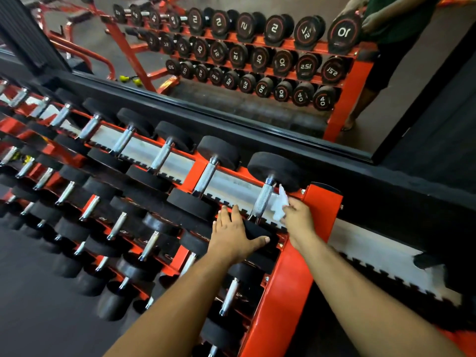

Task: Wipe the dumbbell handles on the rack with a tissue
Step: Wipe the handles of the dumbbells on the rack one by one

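A red three-tier rack (pixel 323 204) holds rows of black dumbbells with knurled chrome handles. The rightmost top-row dumbbell handle (pixel 261 202) stands just left of a crumpled white tissue (pixel 279 206). My right hand (pixel 298 217) pinches that tissue beside the handle, close to the rack's right end post. My left hand (pixel 233 234) lies flat with straight fingers on the near black head (pixel 257 229) of the same dumbbell.
A wall mirror (pixel 231 60) behind the rack reflects the dumbbells and a person standing. The neighbouring top-row handle (pixel 206 176) lies to the left. Black rubber floor (pixel 31 305) spreads at lower left; interlocking mat edge (pixel 386 269) runs at right.
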Motion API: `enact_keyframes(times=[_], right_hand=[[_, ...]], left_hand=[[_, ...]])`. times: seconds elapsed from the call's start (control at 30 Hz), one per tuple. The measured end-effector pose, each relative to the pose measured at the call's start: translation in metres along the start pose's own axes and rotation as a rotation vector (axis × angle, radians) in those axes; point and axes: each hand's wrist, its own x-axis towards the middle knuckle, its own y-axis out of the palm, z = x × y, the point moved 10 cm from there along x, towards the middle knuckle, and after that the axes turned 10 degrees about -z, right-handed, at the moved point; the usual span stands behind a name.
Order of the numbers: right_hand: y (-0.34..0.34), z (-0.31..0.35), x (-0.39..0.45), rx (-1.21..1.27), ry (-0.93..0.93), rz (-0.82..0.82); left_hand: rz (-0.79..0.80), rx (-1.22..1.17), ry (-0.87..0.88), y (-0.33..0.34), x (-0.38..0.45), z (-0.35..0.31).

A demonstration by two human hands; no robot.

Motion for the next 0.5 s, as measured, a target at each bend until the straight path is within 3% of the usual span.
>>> enact_keyframes(times=[0.07,0.17,0.27,0.4,0.5], right_hand=[[0.024,0.000,0.001,0.279,0.258,0.002],[0.035,0.003,0.020,0.186,0.394,-0.032],[0.040,-0.004,0.026,0.071,0.444,0.047],[0.053,0.000,0.011,0.314,0.430,0.157],[0.058,-0.001,0.019,0.322,0.447,0.117]], left_hand=[[-0.006,0.003,0.002,0.001,0.001,0.000],[-0.010,0.004,0.005,0.002,0.001,0.000],[-0.014,0.002,0.007,0.003,0.001,0.001],[-0.023,0.009,0.015,0.005,0.003,0.002],[-0.015,0.011,0.017,0.007,0.003,0.002]])
